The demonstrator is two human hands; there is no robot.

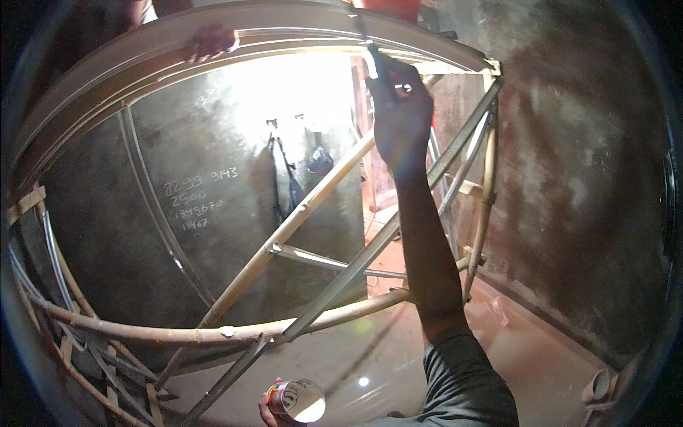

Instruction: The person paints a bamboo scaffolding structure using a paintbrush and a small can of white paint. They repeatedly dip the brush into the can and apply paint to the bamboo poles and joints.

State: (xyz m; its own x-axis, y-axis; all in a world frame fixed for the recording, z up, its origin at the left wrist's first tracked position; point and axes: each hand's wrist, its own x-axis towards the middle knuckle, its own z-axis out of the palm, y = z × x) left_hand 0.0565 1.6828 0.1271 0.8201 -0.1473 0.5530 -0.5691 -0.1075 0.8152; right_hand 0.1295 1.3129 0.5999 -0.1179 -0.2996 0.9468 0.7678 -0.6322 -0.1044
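Gripping, right hand [402, 107]: raised to the curved moulding [299, 23]; closed round a slim tool, probably a brush [371, 64], though the exact hold is partly hidden.
Brush: held up by the moulding's lower edge; whether it is touching cannot be told. Judged light and stiff, best held by its shank.
Left hand [267, 410]: wrapped round the side of a can [279, 398], which is held low, tilted, with its mouth in view.
Can: judged light and rigid, slippery if wetted; best held below the rim.
Moulding: judged stiff yet easily chipped; best supported along its length, where another person's hand [212, 44] is laid.
Can label: red and dark colouring is seen; no brand can be read.
Wall writing [196, 201]: pale handwritten numerals are set out in rows.
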